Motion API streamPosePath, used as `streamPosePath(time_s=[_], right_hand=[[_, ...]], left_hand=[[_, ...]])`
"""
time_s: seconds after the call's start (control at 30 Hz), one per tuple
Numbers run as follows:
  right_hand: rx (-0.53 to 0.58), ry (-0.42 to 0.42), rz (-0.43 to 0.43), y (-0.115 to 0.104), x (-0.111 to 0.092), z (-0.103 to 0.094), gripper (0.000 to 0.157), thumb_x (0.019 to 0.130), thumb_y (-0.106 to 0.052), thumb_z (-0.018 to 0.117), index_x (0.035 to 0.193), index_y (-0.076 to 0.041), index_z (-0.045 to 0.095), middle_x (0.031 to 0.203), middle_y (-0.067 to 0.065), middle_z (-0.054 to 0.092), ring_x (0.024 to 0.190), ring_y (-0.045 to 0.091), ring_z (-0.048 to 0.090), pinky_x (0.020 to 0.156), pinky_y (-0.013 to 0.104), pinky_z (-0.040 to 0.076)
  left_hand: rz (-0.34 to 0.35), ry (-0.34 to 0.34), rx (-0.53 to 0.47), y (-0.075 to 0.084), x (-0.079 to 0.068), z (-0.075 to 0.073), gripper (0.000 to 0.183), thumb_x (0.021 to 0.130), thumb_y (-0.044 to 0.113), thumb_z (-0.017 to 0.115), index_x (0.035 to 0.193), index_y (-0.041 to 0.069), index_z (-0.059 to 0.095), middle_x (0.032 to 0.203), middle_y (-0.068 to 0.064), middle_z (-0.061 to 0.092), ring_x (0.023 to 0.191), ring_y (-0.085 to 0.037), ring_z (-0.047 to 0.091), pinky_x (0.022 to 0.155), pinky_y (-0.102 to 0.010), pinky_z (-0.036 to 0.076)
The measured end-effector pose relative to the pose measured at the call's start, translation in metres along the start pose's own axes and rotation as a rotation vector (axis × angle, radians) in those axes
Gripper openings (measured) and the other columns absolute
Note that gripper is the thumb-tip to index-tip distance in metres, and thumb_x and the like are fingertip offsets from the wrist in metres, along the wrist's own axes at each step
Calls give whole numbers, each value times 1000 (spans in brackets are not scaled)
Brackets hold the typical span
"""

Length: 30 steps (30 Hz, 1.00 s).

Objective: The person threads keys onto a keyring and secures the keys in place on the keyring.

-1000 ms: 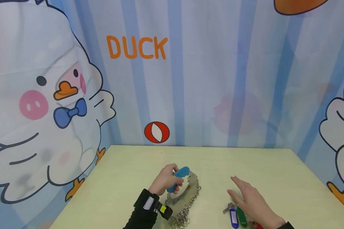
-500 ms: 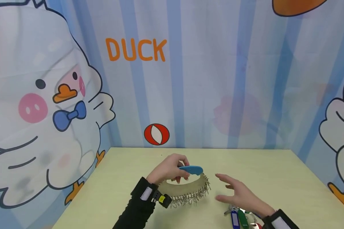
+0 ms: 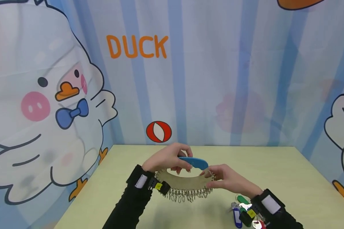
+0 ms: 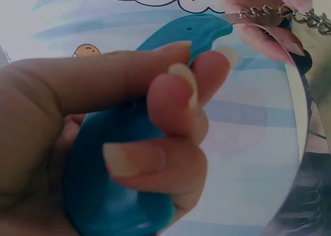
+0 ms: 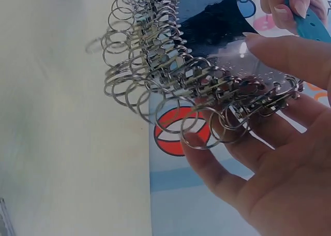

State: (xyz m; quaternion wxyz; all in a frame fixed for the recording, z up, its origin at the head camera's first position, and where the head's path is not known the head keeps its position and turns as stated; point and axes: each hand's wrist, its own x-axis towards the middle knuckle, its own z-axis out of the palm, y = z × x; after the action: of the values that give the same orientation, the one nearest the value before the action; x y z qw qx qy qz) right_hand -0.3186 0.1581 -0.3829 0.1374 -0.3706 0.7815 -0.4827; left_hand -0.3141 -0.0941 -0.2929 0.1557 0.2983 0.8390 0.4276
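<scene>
My left hand (image 3: 167,157) holds the blue handle (image 3: 199,163) of a large key holder, its fingers curled round it. Close up in the left wrist view, the fingertips lie across the handle (image 4: 93,166). Below the handle curves a shiny metal plate (image 3: 186,182), its lower edge lined with many small metal rings (image 3: 186,193). The whole piece is raised over the table. My right hand (image 3: 229,179) grips the plate's right end, thumb in front and fingers behind. In the right wrist view, its fingers reach behind the rings (image 5: 173,75), partly hidden by them.
Keys with coloured tags, including a blue tag (image 3: 237,218), a green tag (image 3: 242,199) and a red one, lie on the pale table (image 3: 292,197) under the right wrist. A duck-print curtain (image 3: 206,79) hangs behind the table's far edge.
My left hand has lifted the key holder and turned it sideways, rings downward. My right hand has moved from above the tagged keys leftward to take hold of the plate's right end.
</scene>
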Motion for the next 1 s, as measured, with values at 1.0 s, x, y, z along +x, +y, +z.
streamPosePath(time_s=[1.0], right_hand=[[-78, 173, -26, -12, -10, -25, 25, 92, -21, 65, 111, -5, 67, 102, 15, 70, 87, 13, 69, 79, 26, 55]], left_hand=[[-1, 3, -68, 9, -1, -12, 16, 87, 6, 68, 100, 3, 59, 82, -19, 71, 48, -13, 51, 49, -24, 42]])
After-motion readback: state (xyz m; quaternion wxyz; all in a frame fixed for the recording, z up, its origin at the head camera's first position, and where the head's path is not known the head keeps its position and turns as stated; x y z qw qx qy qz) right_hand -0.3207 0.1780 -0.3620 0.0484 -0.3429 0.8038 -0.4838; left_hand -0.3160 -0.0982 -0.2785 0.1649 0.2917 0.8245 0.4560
